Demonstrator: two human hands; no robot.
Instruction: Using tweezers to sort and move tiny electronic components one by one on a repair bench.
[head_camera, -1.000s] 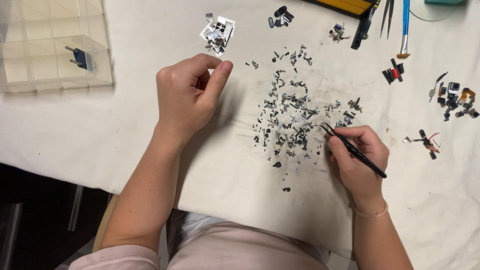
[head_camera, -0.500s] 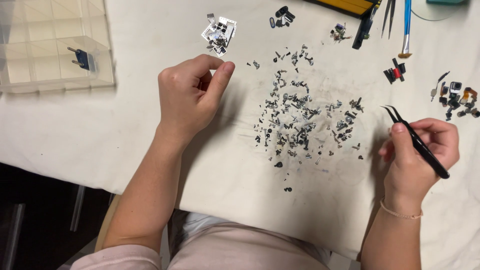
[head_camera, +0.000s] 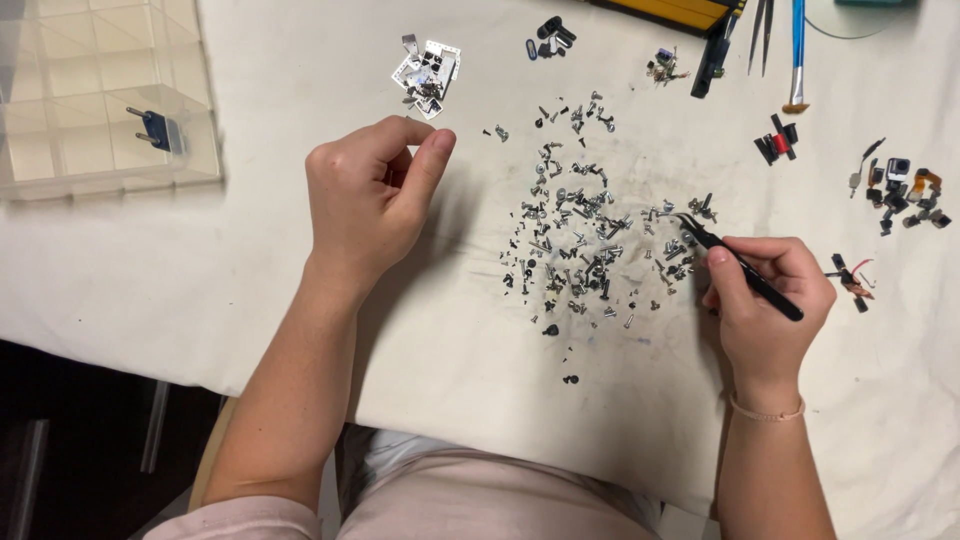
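Right hand (head_camera: 765, 305) pinching black tweezers (head_camera: 735, 265), long axis running toward ten o'clock, tips at the three o'clock edge of the screw pile (head_camera: 590, 235). Left hand (head_camera: 370, 195) loosely curled, holding nothing visible, farther off at nine o'clock.

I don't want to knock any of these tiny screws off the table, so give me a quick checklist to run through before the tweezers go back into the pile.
1. Tweezers gripped firmly: ok. The right hand holds the black tweezers like a pen.
2. Tips at the pile: ok. They point into the right edge of the scattered screws.
3. Something already held in the tips: cannot tell, too small.
4. Left hand clear of the pile: ok. The left hand rests loosely curled on the white cloth, beside the screws.
5. Sorting box within view: ok. The clear compartment box sits at far left, a blue part inside.
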